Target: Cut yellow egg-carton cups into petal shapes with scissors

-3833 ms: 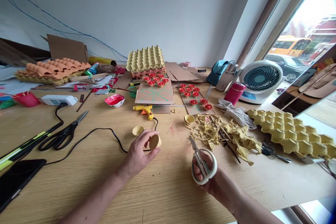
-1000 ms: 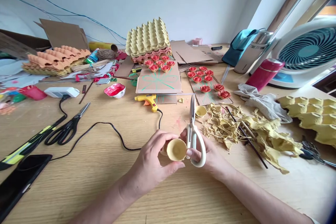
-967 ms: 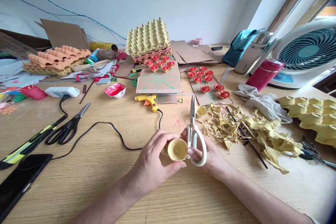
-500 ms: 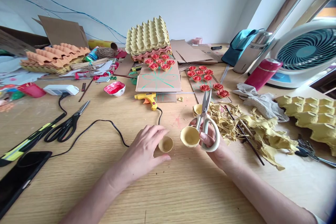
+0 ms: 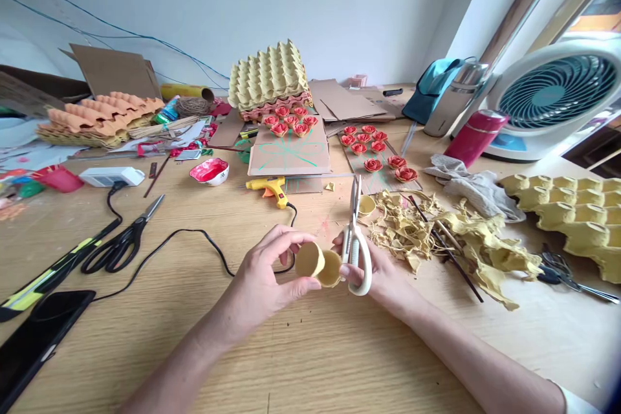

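Note:
Between the thumb and fingers of my left hand (image 5: pixel 276 265) is a small yellow egg-carton cup (image 5: pixel 309 260), tilted with its opening toward me. Right beside it, and partly behind it, is a second egg-carton cup (image 5: pixel 332 270), pinched by my right hand (image 5: pixel 376 268). That same hand also grips white-handled scissors (image 5: pixel 359 252), blades pointing up and nearly together. The two cups meet or overlap in view; whether they touch I cannot tell. Beyond my right hand, another cup (image 5: pixel 367 206) rests by a heap of torn carton scraps (image 5: pixel 402 223).
A yellow glue gun (image 5: pixel 272 189) lies ahead, its black cord looping left. Red paper roses (image 5: pixel 372 165) sit on cardboard (image 5: pixel 291 158). Black scissors (image 5: pixel 121 242) and a phone (image 5: pixel 43 320) lie left. Egg trays (image 5: pixel 567 207), a pink bottle (image 5: pixel 478 139) and a fan (image 5: pixel 553 100) stand right.
My left hand has closed on the cup from the table and lifted it. My right hand has moved left with the scissors and its cup, bringing the cups together; the blades have drawn closer.

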{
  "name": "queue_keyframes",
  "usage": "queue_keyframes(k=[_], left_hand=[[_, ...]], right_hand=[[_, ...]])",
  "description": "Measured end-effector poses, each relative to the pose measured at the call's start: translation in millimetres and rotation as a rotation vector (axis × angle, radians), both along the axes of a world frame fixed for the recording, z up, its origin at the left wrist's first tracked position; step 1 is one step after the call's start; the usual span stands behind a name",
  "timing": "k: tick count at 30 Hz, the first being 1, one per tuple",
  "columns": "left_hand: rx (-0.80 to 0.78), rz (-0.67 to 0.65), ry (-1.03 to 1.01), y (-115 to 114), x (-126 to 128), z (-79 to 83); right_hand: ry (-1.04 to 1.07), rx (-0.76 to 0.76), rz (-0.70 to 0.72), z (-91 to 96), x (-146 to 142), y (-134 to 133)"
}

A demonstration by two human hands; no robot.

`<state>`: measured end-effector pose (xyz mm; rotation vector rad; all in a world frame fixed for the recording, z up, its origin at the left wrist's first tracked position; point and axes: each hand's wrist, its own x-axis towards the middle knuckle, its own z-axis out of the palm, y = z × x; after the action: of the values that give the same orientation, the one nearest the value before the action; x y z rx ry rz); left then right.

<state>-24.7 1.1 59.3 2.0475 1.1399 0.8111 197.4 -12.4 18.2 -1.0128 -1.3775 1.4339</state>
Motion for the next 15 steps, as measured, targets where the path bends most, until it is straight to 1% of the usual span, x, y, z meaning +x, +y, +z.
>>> queue_keyframes(k=[5,12,15], left_hand=[[0.003,-0.013,0.0,-11.4,18.5,3.2],[-0.001,-0.012,-0.088,-14.5,19.2,-0.3],[-0.031,-0.017,-0.125,-16.1,19.8,-4.9]], right_hand=[[0.096,-0.051,0.021,0.1,-5.7,-2.5],[0.223,-0.131,0.095,-0.9,-5.9,-6.1],[0.255,-0.145,0.088,-3.3,-7.3,-7.5]])
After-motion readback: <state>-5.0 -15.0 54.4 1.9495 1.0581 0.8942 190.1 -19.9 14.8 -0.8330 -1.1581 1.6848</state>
